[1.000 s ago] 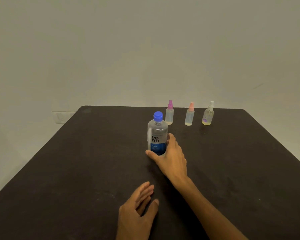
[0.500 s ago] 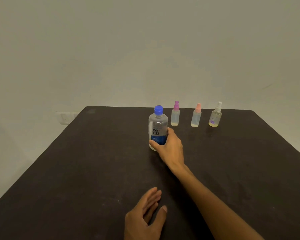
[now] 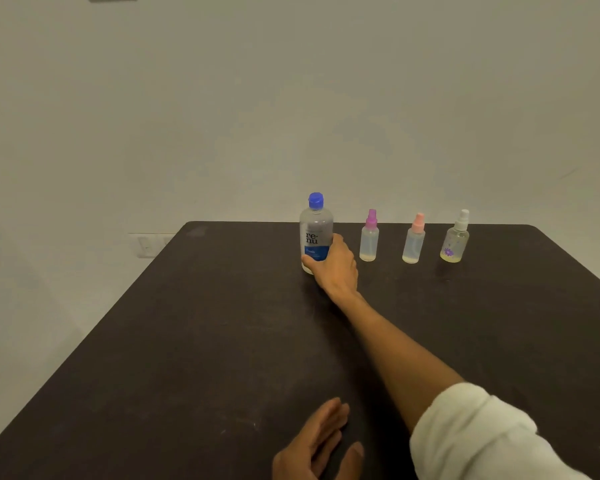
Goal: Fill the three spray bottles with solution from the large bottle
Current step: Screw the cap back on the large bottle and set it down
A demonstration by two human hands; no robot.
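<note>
Your dark table carries the large bottle, upright near the far edge. Right of it stand three spray bottles in a row (all capped): purple-topped, pink-topped and white-topped. Your left hand rests near you.

Clear glossy plastic large bottle; matt dark table.

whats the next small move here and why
Probably bring the left hand up to twist off the blue cap. The right hand grips the large bottle upright on the table, the cap is on, and the three spray bottles stand capped.
</note>
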